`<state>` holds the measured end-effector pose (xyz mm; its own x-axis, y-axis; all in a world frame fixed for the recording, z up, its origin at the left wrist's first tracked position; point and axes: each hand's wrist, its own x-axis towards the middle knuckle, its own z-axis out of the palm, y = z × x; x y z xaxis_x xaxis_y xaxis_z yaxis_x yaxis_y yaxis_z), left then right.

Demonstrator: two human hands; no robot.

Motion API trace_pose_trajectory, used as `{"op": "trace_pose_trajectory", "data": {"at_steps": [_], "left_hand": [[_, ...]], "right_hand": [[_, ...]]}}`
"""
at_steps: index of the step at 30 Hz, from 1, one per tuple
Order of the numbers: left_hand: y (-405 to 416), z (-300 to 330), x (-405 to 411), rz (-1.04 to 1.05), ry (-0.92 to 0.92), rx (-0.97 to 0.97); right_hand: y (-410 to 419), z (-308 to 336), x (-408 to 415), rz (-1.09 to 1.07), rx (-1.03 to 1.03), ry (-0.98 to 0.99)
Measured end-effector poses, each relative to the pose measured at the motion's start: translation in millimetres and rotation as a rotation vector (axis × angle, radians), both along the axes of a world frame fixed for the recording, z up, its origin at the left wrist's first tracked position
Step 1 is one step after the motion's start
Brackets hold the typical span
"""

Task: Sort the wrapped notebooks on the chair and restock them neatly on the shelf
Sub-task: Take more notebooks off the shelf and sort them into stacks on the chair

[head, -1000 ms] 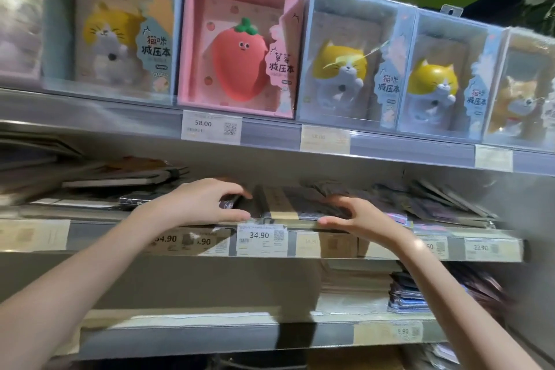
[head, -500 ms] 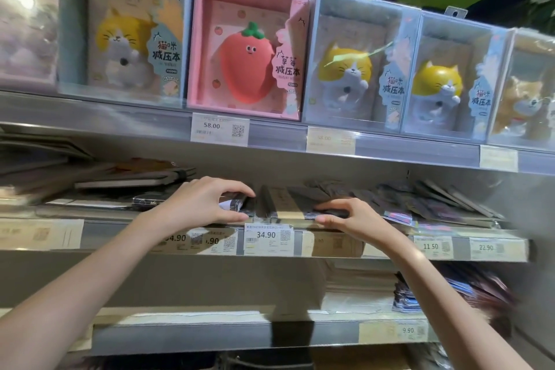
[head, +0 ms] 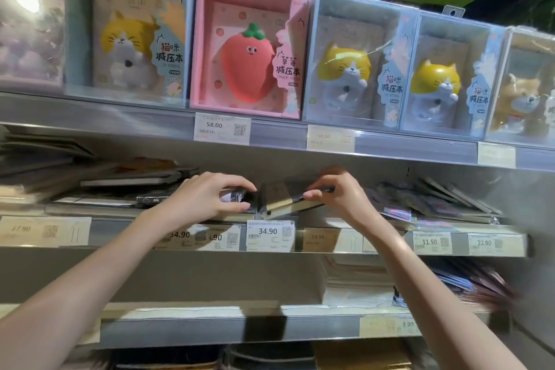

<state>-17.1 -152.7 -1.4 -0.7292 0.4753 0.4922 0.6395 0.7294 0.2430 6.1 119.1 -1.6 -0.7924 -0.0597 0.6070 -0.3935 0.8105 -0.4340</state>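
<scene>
the shelf (head: pixel 390 245) fills the view, its middle tier level with both hands. above the hands stand display boxes: a pink box (head: pixel 207 45) holding a strawberry squishy notebook directly above, and pale blue boxes (head: pixel 354 24) with cat figures to either side. between the hands, at the front edge of the middle tier, lie the wrapped notebooks (head: pixel 277 200), dark covers with a tan band, one tilted up on the right. the left hand (head: pixel 204 198) curls around the left end of the stack, thumb under, fingers over. the right hand (head: pixel 339 194) pinches the lifted right edge. just below the hands sits a price tag (head: pixel 268 234) reading 34.90. stacks left and right of the hands are blurred, and the bottom tier is hard to make out.
</scene>
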Motion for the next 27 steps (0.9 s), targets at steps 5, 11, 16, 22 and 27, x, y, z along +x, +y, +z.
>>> {"op": "trace_pose_trajectory", "data": {"at_steps": [5, 11, 16, 22, 27], "left_hand": [[-9, 3, 12, -0.058, -0.011, 0.033], [-13, -7, 29, -0.098, 0.022, 0.023], [-7, -19, 38, -0.034, 0.098, 0.01], [-15, -26, 48, 0.021, 0.172, 0.025], [-25, -30, 53, 0.044, 0.177, 0.109]], "right_hand": [[-5, 1, 5, -0.127, 0.061, 0.096], [16, 7, 26, -0.226, -0.123, 0.333], [7, -14, 35, -0.116, -0.065, 0.164], [-5, -41, 18, -0.185, 0.174, 0.138], [-13, -35, 15, -0.211, 0.07, 0.311]]}}
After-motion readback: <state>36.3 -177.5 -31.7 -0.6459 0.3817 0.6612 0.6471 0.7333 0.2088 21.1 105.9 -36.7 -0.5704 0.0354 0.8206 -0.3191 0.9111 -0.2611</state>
